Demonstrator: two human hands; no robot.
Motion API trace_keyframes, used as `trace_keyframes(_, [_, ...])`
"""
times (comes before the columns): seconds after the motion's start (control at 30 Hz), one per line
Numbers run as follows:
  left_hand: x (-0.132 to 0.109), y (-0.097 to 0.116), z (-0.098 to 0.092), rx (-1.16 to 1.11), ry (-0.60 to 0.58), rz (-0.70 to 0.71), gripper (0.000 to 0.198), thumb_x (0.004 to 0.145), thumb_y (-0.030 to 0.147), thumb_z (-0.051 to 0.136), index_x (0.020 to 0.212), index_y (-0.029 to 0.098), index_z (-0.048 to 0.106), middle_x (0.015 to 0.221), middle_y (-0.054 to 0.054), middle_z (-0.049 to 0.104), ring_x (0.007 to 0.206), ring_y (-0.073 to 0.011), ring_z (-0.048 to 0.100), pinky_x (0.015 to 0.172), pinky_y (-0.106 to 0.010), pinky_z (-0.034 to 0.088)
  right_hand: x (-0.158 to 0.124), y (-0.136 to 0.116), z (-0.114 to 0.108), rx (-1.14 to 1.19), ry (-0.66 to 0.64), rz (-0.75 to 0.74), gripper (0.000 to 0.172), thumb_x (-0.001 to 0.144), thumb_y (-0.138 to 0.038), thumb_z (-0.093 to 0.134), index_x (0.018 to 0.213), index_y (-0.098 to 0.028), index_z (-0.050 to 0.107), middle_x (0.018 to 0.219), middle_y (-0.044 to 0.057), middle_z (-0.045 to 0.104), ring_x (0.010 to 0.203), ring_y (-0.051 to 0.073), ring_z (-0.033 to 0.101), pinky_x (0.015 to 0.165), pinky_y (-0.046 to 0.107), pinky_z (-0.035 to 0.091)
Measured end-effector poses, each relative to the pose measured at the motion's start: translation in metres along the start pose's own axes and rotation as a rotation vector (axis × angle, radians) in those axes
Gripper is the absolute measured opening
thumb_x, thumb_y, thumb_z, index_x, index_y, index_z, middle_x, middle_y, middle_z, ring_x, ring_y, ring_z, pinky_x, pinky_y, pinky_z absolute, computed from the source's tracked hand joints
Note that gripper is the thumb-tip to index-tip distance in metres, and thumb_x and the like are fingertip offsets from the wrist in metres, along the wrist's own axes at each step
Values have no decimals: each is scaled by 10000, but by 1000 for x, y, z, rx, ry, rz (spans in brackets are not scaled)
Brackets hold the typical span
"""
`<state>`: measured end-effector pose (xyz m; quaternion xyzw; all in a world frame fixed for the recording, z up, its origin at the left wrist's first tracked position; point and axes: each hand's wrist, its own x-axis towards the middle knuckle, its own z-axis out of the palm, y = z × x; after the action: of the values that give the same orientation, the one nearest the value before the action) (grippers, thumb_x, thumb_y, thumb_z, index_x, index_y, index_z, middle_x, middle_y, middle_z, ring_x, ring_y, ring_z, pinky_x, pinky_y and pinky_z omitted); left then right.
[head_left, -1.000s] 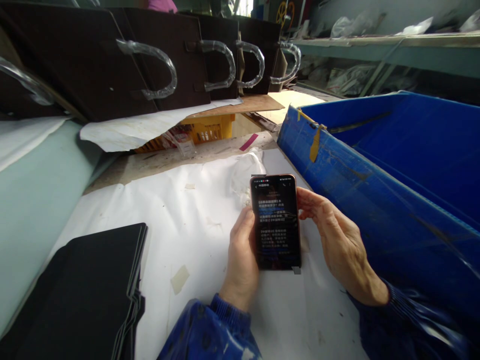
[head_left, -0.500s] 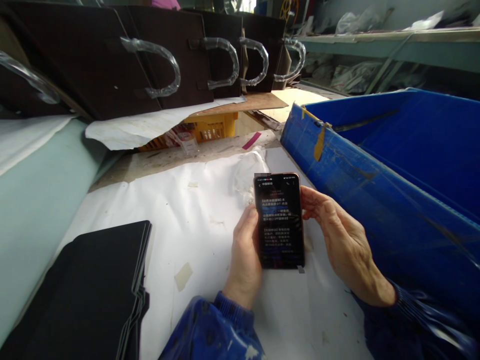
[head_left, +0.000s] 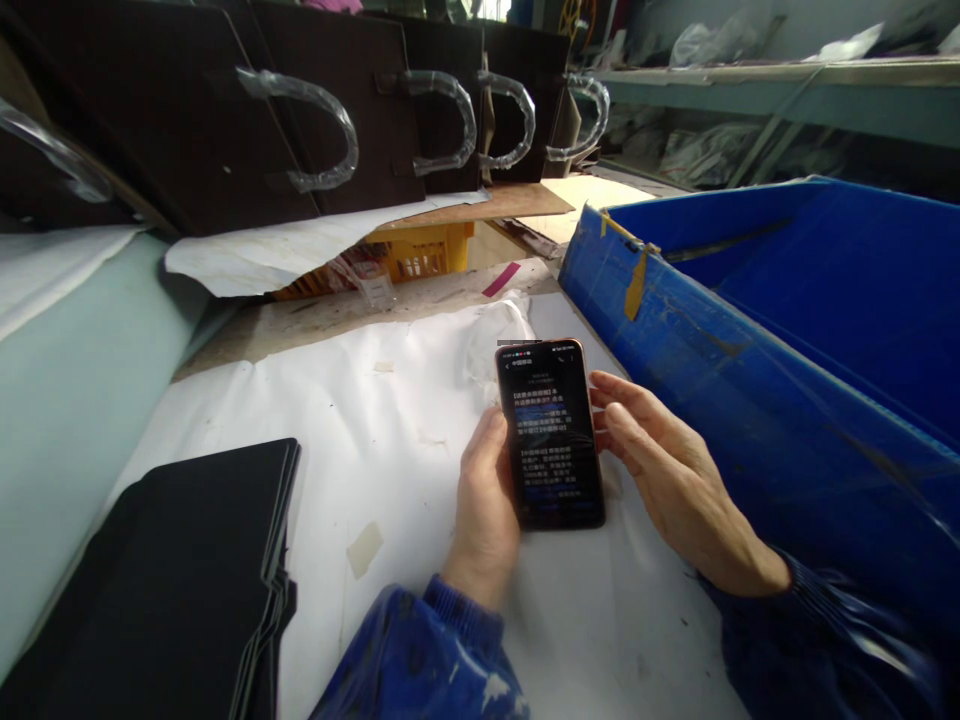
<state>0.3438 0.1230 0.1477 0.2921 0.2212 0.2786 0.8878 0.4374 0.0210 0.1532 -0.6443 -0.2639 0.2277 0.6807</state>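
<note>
A white-covered worktable (head_left: pixel 330 410) carries a stack of black sheets (head_left: pixel 165 580) at left, with dark cases (head_left: pixel 386 150) standing behind. Near the middle, the left hand (head_left: pixel 486 510) grips the phone (head_left: pixel 553 440), already lit with lines of text, while the right hand (head_left: pixel 679 485), loosely unfolded, waits beside its right edge, contact unclear; farther right stands a blue bin (head_left: pixel 757 375).

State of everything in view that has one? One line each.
Dark rectangular smartphone, screen lit, held.
Bare left hand, gripping phone's left side.
Bare right hand, open, by phone's right edge; contact unclear.
Flat black sheets, stacked.
Large blue plastic bin, open-topped, scuffed.
White paper-like sheet, spread out, creased.
Curved handles on dark-brown panels, wrapped in clear film.
Yellow slotted plastic crate, partly hidden.
</note>
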Motion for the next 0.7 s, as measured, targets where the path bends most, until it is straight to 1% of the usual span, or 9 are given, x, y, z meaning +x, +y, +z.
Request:
trace_keyframes(0.1, [1, 0, -1, -34, 29, 28, 238, 934, 321, 534, 874, 176, 714, 870, -31, 740, 804, -167, 662, 791, -298, 532, 0, -7, 3, 38, -128, 91, 517, 855, -450, 749, 1276, -195, 591, 1276, 101, 679, 1109, 240, 661, 967, 403, 536])
trace_keyframes(0.17, [2, -1, -3, -19, 20, 57, 224, 930, 317, 549, 852, 178, 708, 841, -18, 724, 803, -160, 649, 796, -288, 525, -1, -10, 4, 32, -171, 134, 544, 811, -416, 785, 1262, -186, 587, 1253, 111, 690, 1070, 253, 682, 932, 415, 558])
trace_keyframes(0.23, [2, -2, -3, -17, 0, 58, 245, 940, 329, 534, 848, 183, 708, 817, -13, 713, 795, -166, 645, 796, -298, 526, -1, -12, 4, -1, -180, 159, 551, 787, -393, 794, 1253, -189, 581, 1257, 115, 686, 1071, 268, 681, 918, 432, 562])
trace_keyframes(0.37, [3, -3, -2, -42, -7, 43, 276, 953, 321, 500, 847, 179, 712, 803, -10, 697, 763, -162, 631, 772, -297, 523, -2, -11, 4, -45, -191, 166, 551, 763, -349, 783, 1246, -194, 566, 1297, 116, 658, 1115, 284, 652, 952, 459, 538])
trace_keyframes(0.5, [4, -3, -2, -61, -8, 35, 264, 943, 330, 520, 845, 177, 711, 797, -8, 686, 751, -159, 620, 762, -299, 518, 0, -8, 4, -54, -169, 128, 529, 738, -324, 787, 1206, -203, 574, 1225, 101, 687, 1071, 275, 665, 924, 445, 548])
trace_keyframes(0.57, [3, -3, -3, -41, -9, 44, 249, 931, 337, 541, 857, 175, 714, 803, -7, 684, 762, -161, 620, 774, -300, 513, 0, -8, 4, -76, -145, 104, 469, 771, -366, 774, 1174, -209, 594, 1156, 86, 712, 1036, 267, 675, 905, 435, 557])
trace_keyframes(0.63, [3, -4, -4, -13, -9, 56, 236, 918, 349, 564, 866, 176, 717, 807, -6, 683, 765, -163, 620, 765, -299, 510, 0, -8, 3, -114, -117, 103, 405, 848, -450, 714, 1156, -204, 621, 1097, 76, 727, 993, 252, 678, 881, 413, 560])
trace_keyframes(0.7, [3, -4, -5, 18, -7, 72, 226, 914, 352, 576, 879, 181, 720, 814, -4, 688, 774, -165, 625, 756, -293, 507, 0, -7, 2, -149, -87, 104, 399, 920, -529, 619, 1147, -203, 652, 1050, 62, 731, 944, 230, 669, 840, 376, 550])
